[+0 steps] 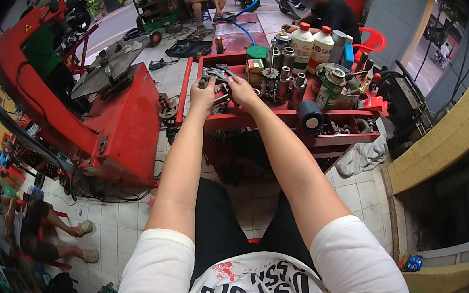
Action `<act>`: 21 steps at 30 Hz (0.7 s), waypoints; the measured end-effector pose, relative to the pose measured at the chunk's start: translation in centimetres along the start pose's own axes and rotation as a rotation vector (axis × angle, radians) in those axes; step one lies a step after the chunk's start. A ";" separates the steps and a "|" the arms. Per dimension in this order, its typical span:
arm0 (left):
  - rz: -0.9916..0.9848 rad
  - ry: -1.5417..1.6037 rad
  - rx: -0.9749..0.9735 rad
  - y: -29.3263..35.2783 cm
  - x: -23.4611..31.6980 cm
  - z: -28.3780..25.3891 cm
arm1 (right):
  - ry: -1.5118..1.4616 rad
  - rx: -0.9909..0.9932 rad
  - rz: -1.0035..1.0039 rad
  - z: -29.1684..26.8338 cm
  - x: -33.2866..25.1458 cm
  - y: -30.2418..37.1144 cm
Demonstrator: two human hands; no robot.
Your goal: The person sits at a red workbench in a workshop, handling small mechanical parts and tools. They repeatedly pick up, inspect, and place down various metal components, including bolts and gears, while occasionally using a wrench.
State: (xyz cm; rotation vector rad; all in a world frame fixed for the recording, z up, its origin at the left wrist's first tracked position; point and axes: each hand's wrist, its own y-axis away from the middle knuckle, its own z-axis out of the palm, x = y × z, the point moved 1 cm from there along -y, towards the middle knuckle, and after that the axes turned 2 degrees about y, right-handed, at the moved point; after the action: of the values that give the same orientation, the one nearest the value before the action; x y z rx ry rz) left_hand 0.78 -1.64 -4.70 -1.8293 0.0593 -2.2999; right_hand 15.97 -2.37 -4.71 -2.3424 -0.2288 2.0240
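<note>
Fingers of both hands closed on a dark metal tool over a red tool cart.

Left hand (204,92) gripping one end of the dark metal tool (218,75), right hand (241,89) pinching the other, above the red tool cart (284,120). Just beyond the fingertips: steel sockets (285,83), a gear (270,73), white bottles (311,42). Best kept steady, low over the tray, clear of the sockets.

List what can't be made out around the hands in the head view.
- Dark metal tool under the left hand: too small to name; fingers cover its near end.
- Right hand: its grip is hidden by its own back.
- Red tool cart: the lower shelf is shadowed and blocked by the forearms.
- Sprocket: teeth blurred.
</note>
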 end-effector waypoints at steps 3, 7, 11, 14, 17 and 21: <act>0.024 -0.027 -0.011 0.3 0.2 0.1 | 0.065 0.027 0.017 -0.1 -0.1 0.1; 0.018 -0.054 0.015 0.3 0.3 -0.4 | 0.050 0.058 0.063 0.2 -0.1 0.0; 0.048 -0.026 0.009 0.1 0.3 0.5 | 0.043 0.092 -0.045 -0.4 1.4 -1.3; 0.062 -0.061 -0.011 0.6 0.5 0.7 | 0.069 0.082 -0.019 -0.5 1.8 -1.1; 0.065 -0.080 0.005 0.6 0.5 -0.4 | 0.074 0.043 0.054 0.4 0.6 -0.4; 0.058 -0.040 0.017 0.5 0.7 0.2 | 0.035 0.064 -0.008 0.1 0.5 -0.6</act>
State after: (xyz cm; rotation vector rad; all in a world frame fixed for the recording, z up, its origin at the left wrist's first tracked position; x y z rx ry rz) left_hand 0.86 -2.23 -4.06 -1.8393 0.0864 -2.2178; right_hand 15.88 -1.67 -5.13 -2.3328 -0.1698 1.9550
